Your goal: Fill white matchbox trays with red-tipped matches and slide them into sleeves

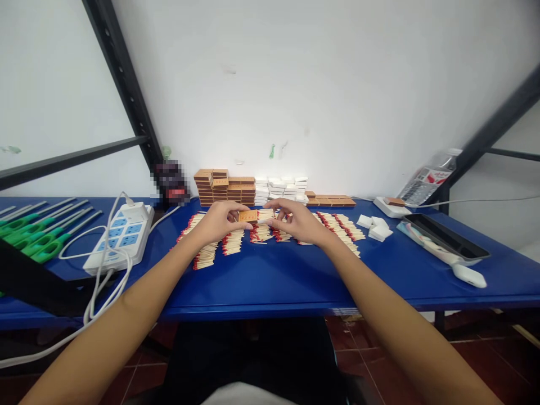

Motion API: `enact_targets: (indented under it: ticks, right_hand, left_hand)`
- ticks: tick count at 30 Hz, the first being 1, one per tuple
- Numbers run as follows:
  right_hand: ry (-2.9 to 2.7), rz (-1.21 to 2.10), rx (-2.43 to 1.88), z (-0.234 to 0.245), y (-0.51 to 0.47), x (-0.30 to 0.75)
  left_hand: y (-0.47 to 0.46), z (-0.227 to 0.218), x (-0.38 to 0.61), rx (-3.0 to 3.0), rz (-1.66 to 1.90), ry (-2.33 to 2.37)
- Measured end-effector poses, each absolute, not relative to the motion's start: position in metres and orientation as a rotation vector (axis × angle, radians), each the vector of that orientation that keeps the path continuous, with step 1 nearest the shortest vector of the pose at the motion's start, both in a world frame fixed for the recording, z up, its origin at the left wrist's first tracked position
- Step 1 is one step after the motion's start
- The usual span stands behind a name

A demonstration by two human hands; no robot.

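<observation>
In the middle of the head view, my left hand (pixel 222 221) grips the brown sleeve of a matchbox (pixel 248 216) between thumb and fingers. My right hand (pixel 298 220) pinches the white inner tray (pixel 265 215), which sticks partly out of the sleeve and holds matches. Both hands hover over rows of loose red-tipped matches (pixel 232 243) laid on the blue table (pixel 270 281). Behind them, brown matchbox sleeves (pixel 242 191) are stacked against the wall, beside a stack of white trays (pixel 282 185).
A power strip (pixel 122 239) with white cables and several green-handled tools (pixel 46 250) lie left. Small white trays (pixel 374 228) are to the right, near a plastic bottle (pixel 432 179), a black tray (pixel 449 236) and a white object (pixel 469 275). Black metal frame posts (pixel 126 84) slant at both sides.
</observation>
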State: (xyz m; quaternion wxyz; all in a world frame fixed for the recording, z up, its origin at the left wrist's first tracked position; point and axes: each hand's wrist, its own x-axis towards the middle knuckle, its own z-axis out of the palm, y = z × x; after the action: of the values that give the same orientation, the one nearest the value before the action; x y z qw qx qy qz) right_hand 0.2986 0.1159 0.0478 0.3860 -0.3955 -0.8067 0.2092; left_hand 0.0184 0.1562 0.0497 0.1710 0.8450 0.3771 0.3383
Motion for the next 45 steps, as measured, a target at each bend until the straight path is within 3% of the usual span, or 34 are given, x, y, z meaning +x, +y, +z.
enact_targets:
  ticks: [14,26,38,45]
  right_hand:
    - [-2.162,0.441,-0.918,0.052,0.115,0.297]
    - [-2.047,0.552,-0.934,0.054,0.112,0.293]
    - [-1.643,0.933,-1.017,0.039,0.119,0.282]
    - [-1.759,1.277,-0.819,0.036,0.109,0.269]
  left_hand:
    - [0.152,0.051,0.021,2.279,0.952,1.054]
    - [0.145,0.058,0.025,2.188,0.966,1.048]
    - [0.146,0.056,0.026,2.015,1.016,0.980]
    - [0.142,0.050,0.033,1.986,1.077,0.958]
